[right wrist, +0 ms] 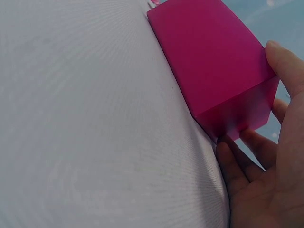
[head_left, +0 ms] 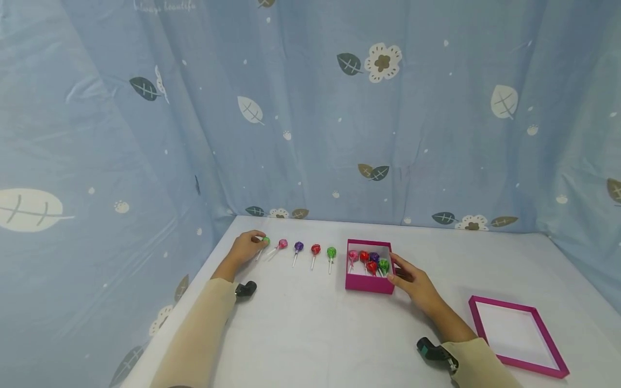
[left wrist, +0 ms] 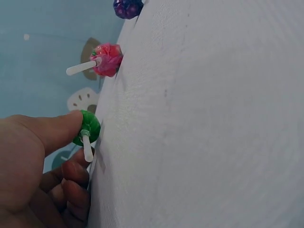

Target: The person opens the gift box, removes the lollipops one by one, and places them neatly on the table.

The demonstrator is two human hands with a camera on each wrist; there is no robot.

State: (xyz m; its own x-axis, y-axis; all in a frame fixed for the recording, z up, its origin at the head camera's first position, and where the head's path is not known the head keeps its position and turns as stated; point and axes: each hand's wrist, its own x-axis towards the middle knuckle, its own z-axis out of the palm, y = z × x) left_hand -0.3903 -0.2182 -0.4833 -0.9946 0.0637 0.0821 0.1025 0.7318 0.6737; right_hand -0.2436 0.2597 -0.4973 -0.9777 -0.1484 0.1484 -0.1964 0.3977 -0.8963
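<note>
At the left end of a row of lollipops, my left hand [head_left: 246, 246] pinches a green lollipop [left wrist: 89, 127] by its wrapped head, thumb on one side. Its white stick points toward me. To its right lie a pink lollipop [head_left: 283, 244], a purple lollipop [head_left: 298, 246], a red lollipop [head_left: 316, 249] and another green lollipop [head_left: 332, 252], set apart. My right hand [head_left: 412, 283] holds the right side of an uncovered magenta box [head_left: 370, 284], with the thumb at its rim and fingers against the side wall. Several lollipops [head_left: 371, 267] lie inside the box.
The magenta-edged box lid [head_left: 516, 333] lies inner side up on the white tabletop [head_left: 301, 334], at the right. A blue patterned curtain [head_left: 310, 118] hangs behind and to the left of the table. Dark wrist devices [head_left: 432, 350] are at both sleeves.
</note>
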